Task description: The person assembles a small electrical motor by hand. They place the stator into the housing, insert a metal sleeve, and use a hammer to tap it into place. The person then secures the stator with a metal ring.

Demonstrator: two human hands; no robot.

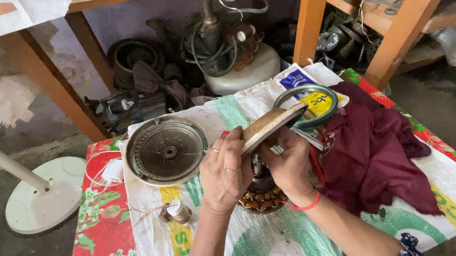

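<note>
Low table draped with white-and-green woven sack [273,250] over red floral cloth [99,242], orange wooden shelving behind. Near table centre: copper-wound round motor stator [261,197], directly below both hands. Left hand [224,172] and right hand [287,158] both closed on flat brown oval wooden piece [271,125], long axis tilted up toward far right corner, held just above stator. Grey round metal fan cover [166,149] toward far left edge; maroon cloth [371,153] along right edge.
</note>
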